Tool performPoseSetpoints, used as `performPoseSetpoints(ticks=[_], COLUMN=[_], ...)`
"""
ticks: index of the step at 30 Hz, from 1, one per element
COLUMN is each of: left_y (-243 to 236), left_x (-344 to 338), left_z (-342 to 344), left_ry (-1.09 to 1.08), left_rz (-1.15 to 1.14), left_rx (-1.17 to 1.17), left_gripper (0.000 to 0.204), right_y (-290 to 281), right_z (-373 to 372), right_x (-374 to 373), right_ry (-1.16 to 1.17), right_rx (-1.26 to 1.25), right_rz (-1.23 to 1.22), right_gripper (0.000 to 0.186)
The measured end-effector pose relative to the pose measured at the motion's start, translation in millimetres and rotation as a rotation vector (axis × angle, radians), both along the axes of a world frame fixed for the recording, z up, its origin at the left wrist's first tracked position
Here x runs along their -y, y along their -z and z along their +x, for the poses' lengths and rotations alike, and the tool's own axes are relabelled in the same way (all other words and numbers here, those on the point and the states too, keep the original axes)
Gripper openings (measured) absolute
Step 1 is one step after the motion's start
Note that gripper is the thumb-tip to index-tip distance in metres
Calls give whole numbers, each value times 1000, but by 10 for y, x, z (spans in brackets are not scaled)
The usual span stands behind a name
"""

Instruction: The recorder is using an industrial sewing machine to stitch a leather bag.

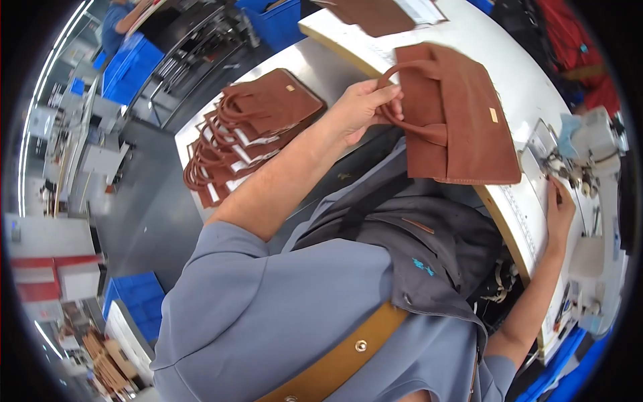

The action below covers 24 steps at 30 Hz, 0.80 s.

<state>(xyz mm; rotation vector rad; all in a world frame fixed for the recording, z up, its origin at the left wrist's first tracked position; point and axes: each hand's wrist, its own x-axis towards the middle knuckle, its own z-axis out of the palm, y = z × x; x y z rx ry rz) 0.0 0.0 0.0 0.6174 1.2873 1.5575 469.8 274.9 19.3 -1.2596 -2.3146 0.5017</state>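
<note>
My left hand [372, 107] grips a looped handle of a brown bag [469, 134], which has a small gold-coloured tag and hangs over the edge of the white worktable [509, 221]. My right hand [560, 204] is at the sewing machine [593, 151] on the right, fingers loosely bent and apart by its metal plate, with nothing visible in them. Left of my left arm, a stack of similar brown bag pieces [268, 100] with handles and white inserts lies on a pale side surface.
Another brown piece [365, 15] lies on the table's far end. Blue bins [127, 74] stand at upper and lower left. A person in blue [110, 30] works at the upper left. Grey floor [134, 221] shows at left. Small tools [562, 305] lie below the machine.
</note>
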Motion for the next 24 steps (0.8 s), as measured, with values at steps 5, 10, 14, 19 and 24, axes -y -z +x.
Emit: performPoseSetpoints(ticks=[5,10,14,19,24], left_y=[-503,-706,-717,-534,107], left_x=[665,1532,1802,1573,1751], left_z=[-636,-1566,-2139,-2620,-3000], left_ry=[4,-104,26,248,424], left_rz=[322,289,20,-302,-778], left_rx=[-14,-342,-777,-1314,-1549], left_gripper=[33,46,38,29,19], right_y=[232,175,158,222,173], right_z=[-135,-92,-93,-66,-3], right_x=[97,71,97,62,54], right_ry=[-33,-20,-21,-27,36], right_rx=[-146,-88,-67,-54,-1], right_rz=[24,46,25,32,3], right_gripper=[27,27,29,30,31])
